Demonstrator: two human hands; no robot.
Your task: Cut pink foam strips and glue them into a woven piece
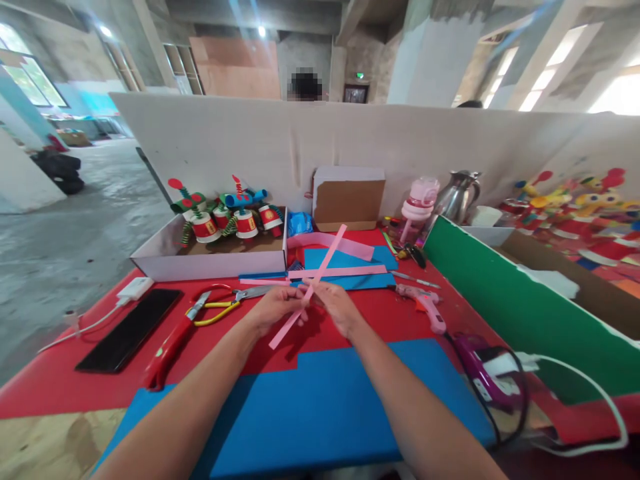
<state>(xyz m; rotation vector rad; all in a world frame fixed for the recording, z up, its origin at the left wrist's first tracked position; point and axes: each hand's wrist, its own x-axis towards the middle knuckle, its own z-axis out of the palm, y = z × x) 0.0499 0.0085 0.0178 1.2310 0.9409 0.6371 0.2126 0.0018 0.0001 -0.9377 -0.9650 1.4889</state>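
While the left hand and right hand pinch a slanted pink strip, red covering lies beneath the grip, a blue sheet nearer the body. Beyond stands a pale partition; grey floor extends far left.

The paper strip is pale pink, the table cover red, the near sheet blue. At left, the phone is black, the far cups red and white. At right, the glue gun is pink, the box wall green.
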